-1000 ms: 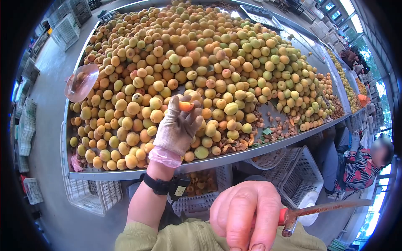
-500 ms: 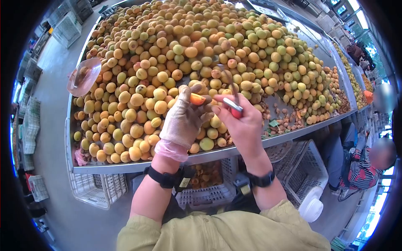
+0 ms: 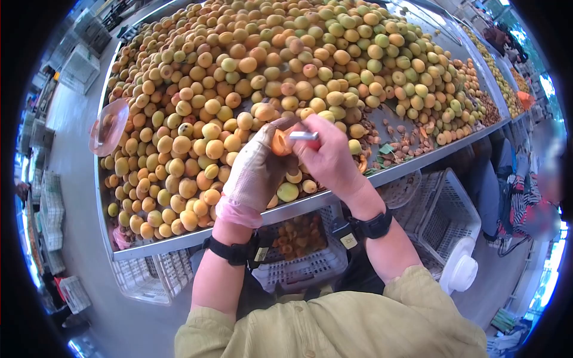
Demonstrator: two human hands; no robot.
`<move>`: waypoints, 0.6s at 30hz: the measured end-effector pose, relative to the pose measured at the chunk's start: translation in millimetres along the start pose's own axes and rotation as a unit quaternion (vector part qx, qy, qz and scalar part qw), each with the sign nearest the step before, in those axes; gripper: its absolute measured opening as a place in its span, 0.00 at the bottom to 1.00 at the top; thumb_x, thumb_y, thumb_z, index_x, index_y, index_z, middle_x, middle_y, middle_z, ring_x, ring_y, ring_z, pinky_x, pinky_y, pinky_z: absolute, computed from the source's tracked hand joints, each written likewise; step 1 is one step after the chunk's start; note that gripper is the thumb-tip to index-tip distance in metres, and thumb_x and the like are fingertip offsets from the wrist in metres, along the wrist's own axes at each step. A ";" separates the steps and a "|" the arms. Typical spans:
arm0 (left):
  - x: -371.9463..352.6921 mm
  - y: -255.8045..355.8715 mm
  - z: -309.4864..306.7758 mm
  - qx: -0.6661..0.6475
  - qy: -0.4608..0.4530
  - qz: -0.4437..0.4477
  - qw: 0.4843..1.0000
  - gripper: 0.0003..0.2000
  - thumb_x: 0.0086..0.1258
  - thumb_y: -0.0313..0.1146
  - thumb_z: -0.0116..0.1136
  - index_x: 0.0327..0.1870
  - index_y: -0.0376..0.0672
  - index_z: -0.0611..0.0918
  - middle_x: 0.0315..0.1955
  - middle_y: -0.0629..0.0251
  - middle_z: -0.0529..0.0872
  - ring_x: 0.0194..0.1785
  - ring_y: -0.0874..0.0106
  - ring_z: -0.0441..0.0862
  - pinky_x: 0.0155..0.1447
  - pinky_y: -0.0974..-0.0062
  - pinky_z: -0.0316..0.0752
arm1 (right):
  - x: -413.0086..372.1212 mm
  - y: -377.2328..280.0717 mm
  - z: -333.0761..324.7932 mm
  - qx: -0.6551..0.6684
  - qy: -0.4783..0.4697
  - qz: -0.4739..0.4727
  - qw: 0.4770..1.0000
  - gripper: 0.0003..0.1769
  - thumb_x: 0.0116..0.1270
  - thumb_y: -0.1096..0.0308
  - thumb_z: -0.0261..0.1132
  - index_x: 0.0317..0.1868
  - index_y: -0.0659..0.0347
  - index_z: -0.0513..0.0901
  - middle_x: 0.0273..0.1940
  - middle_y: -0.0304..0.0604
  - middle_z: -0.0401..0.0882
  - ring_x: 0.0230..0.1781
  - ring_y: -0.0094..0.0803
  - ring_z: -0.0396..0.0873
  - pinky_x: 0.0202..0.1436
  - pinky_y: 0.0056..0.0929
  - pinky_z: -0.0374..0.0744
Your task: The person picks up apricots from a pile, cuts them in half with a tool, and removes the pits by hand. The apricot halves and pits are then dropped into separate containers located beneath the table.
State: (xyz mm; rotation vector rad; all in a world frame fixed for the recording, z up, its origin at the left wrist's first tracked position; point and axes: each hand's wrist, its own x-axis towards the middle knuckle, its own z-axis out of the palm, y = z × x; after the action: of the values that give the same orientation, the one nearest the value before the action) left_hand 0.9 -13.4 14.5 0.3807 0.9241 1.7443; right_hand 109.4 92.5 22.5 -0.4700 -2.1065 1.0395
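My left hand (image 3: pixel 250 167), in a pale, stained glove with pink plastic at the wrist, grips an apricot (image 3: pixel 279 144) whose orange cut flesh shows. Bare, my right hand (image 3: pixel 332 156) is closed around a small red-and-silver knife (image 3: pixel 305 136). The knife's near end meets the cut fruit, and its blade cannot be made out. Both hands are together above the front part of a big heap of apricots (image 3: pixel 191 131), which lies on a metal-edged table (image 3: pixel 286 212).
Apricot pits (image 3: pixel 406 143) lie near the table's right front. Below the edge is a crate (image 3: pixel 301 271) holding cut fruit (image 3: pixel 295 235). More crates stand right (image 3: pixel 450 221) and left (image 3: pixel 146 277). A clear plastic scoop (image 3: pixel 109 128) sits at the left rim. Another person (image 3: pixel 528 203) is at right.
My right hand has moved in toward my left, bringing the knife against the apricot. The fruit now shows more open cut flesh. The view has turned slightly.
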 end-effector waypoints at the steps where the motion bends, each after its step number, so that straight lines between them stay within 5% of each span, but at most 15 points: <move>1: -2.1 -0.9 1.5 0.003 -0.008 -0.006 1.000 0.21 0.81 0.43 0.43 0.64 0.36 0.72 0.40 0.64 0.80 0.37 0.75 0.76 0.40 0.79 0.73 | 1.0 4.2 -3.7 0.018 0.048 0.018 0.998 0.12 0.63 0.68 0.70 0.38 0.68 0.79 0.32 0.48 0.79 0.30 0.41 0.79 0.35 0.33 0.77; 3: -4.8 0.1 1.3 -0.081 -0.029 -0.025 0.996 0.23 0.80 0.45 0.44 0.66 0.36 0.69 0.35 0.67 0.77 0.37 0.76 0.74 0.42 0.79 0.72 | 8.2 13.4 -30.4 -0.047 0.160 0.086 0.982 0.10 0.68 0.66 0.65 0.42 0.66 0.81 0.33 0.50 0.83 0.35 0.39 0.83 0.39 0.32 0.79; 6: -1.5 -4.8 -9.3 -0.025 -0.023 0.015 0.999 0.24 0.81 0.44 0.44 0.68 0.36 0.67 0.37 0.68 0.76 0.38 0.76 0.73 0.43 0.79 0.71 | 12.6 35.1 -66.0 -0.108 0.195 0.162 0.961 0.12 0.69 0.64 0.65 0.44 0.66 0.82 0.32 0.48 0.83 0.35 0.38 0.84 0.38 0.28 0.80; 8: 4.8 -10.0 -17.1 0.001 -0.007 0.031 0.999 0.24 0.80 0.43 0.46 0.70 0.39 0.66 0.42 0.68 0.77 0.41 0.76 0.75 0.47 0.77 0.73 | 9.1 39.4 -63.3 -0.124 0.164 0.178 0.962 0.16 0.68 0.60 0.68 0.45 0.66 0.82 0.31 0.43 0.84 0.32 0.32 0.84 0.37 0.26 0.80; 9: 5.4 -9.4 -11.1 0.003 -0.011 0.029 1.000 0.24 0.80 0.43 0.46 0.70 0.39 0.66 0.42 0.68 0.77 0.41 0.76 0.75 0.47 0.77 0.73 | 5.7 18.0 -52.1 0.033 0.117 0.167 0.978 0.23 0.64 0.57 0.72 0.50 0.67 0.81 0.32 0.39 0.85 0.33 0.27 0.84 0.38 0.24 0.81; 10: 4.5 -8.5 -2.0 -0.033 -0.003 0.027 0.999 0.23 0.80 0.43 0.46 0.69 0.41 0.67 0.43 0.67 0.77 0.44 0.75 0.75 0.49 0.76 0.73 | 0.9 8.8 -44.2 0.152 0.016 0.233 0.960 0.31 0.60 0.55 0.74 0.57 0.67 0.78 0.36 0.39 0.85 0.36 0.25 0.83 0.42 0.23 0.81; 12: 2.9 -12.1 1.3 -0.060 -0.023 0.014 0.998 0.21 0.79 0.39 0.48 0.70 0.43 0.68 0.53 0.67 0.75 0.54 0.72 0.76 0.60 0.71 0.73 | -3.9 4.0 -27.4 0.156 -0.064 0.140 0.976 0.42 0.59 0.65 0.76 0.70 0.64 0.66 0.51 0.41 0.79 0.49 0.23 0.77 0.57 0.22 0.77; 13: 1.0 -14.4 2.4 -0.060 -0.026 0.011 0.998 0.21 0.79 0.39 0.48 0.70 0.43 0.68 0.53 0.67 0.75 0.54 0.72 0.76 0.60 0.71 0.73 | -5.5 0.1 -25.2 0.138 -0.094 0.151 0.974 0.41 0.56 0.67 0.78 0.69 0.62 0.68 0.57 0.42 0.76 0.54 0.23 0.75 0.60 0.24 0.75; 18: -1.0 -14.0 9.7 -0.062 -0.007 -0.013 0.998 0.28 0.78 0.44 0.51 0.74 0.45 0.62 0.59 0.62 0.75 0.57 0.70 0.77 0.64 0.66 0.72 | -7.9 -4.4 -14.9 0.038 -0.110 0.099 0.988 0.30 0.54 0.65 0.78 0.56 0.62 0.78 0.40 0.45 0.84 0.41 0.29 0.84 0.47 0.26 0.82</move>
State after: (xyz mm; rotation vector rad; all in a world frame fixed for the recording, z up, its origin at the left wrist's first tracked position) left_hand 16.9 -8.7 10.6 0.2969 0.8027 1.7638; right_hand 125.8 93.0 28.5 -0.5561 -2.2362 1.3342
